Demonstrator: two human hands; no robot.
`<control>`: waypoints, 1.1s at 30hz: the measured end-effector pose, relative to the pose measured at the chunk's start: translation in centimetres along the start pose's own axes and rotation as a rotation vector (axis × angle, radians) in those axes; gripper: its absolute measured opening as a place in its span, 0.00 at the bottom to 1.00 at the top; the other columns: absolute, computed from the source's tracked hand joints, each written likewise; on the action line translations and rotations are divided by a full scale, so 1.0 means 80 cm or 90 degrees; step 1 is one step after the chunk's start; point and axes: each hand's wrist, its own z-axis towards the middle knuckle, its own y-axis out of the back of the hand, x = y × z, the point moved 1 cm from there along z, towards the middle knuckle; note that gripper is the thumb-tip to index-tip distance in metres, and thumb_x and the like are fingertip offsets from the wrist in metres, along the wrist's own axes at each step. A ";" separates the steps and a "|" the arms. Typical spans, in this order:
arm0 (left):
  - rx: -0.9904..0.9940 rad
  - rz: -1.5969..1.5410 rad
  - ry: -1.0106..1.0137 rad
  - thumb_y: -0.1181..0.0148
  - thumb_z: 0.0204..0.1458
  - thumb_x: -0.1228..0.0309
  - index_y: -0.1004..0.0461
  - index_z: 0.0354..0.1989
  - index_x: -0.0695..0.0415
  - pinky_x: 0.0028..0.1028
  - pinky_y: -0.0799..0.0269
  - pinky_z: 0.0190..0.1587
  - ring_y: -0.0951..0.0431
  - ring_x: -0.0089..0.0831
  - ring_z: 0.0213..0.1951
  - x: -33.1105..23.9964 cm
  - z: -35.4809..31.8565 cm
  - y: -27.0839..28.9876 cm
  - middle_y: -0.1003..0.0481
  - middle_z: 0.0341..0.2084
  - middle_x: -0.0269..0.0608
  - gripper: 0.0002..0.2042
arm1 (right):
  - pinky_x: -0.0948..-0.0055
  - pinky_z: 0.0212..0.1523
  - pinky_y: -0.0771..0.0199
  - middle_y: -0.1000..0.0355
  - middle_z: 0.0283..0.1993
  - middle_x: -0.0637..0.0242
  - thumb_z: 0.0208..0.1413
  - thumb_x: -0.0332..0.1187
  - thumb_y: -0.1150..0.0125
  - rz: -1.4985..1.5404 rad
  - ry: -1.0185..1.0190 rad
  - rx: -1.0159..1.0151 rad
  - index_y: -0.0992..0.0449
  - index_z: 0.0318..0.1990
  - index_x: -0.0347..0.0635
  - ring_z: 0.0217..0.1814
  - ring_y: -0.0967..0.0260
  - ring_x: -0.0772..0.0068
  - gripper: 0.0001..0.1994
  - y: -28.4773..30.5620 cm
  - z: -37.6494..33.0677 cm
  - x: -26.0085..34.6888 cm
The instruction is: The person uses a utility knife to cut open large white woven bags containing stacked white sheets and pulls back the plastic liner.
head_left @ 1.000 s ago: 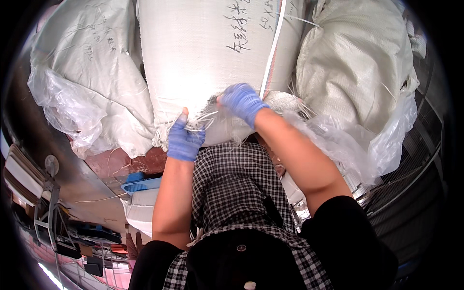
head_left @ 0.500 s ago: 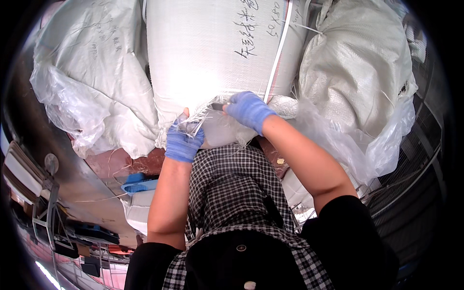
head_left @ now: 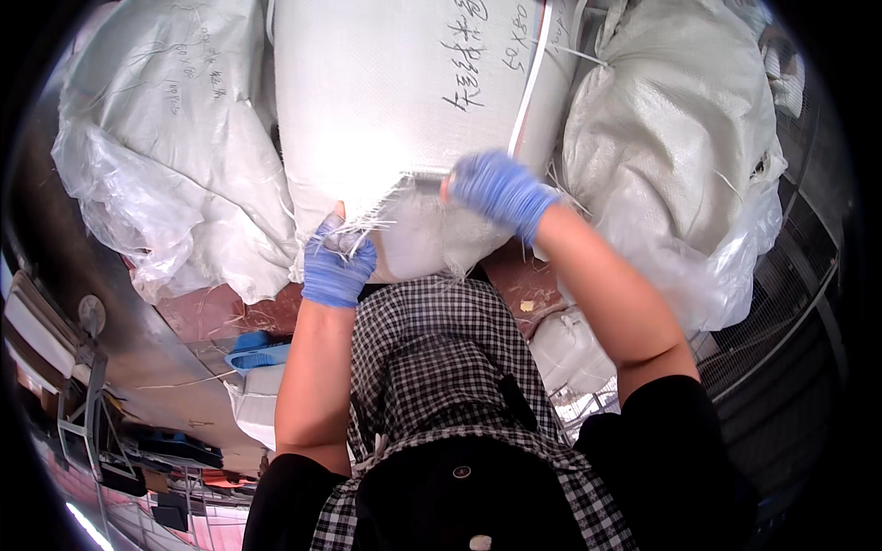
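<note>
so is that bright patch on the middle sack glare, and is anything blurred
Head view: yes, light blows out the weave on the white woven sack just above the left hand; the right hand looks slightly soft, perhaps motion blur; fisheye bends the edges, and the rim goes black.

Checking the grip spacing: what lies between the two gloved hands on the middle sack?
In the head view, the frayed cut edge of the white woven sack runs between the left hand and right hand.
</note>
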 end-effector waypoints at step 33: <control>-0.200 -0.030 -0.132 0.46 0.52 0.57 0.39 0.47 0.66 0.41 0.27 0.44 0.29 0.49 0.43 0.043 0.030 -0.074 0.32 0.43 0.57 0.24 | 0.63 0.47 0.34 0.28 0.38 0.54 0.57 0.39 0.54 0.178 0.168 -0.186 0.28 0.46 0.44 0.42 0.32 0.56 0.15 -0.006 -0.102 0.009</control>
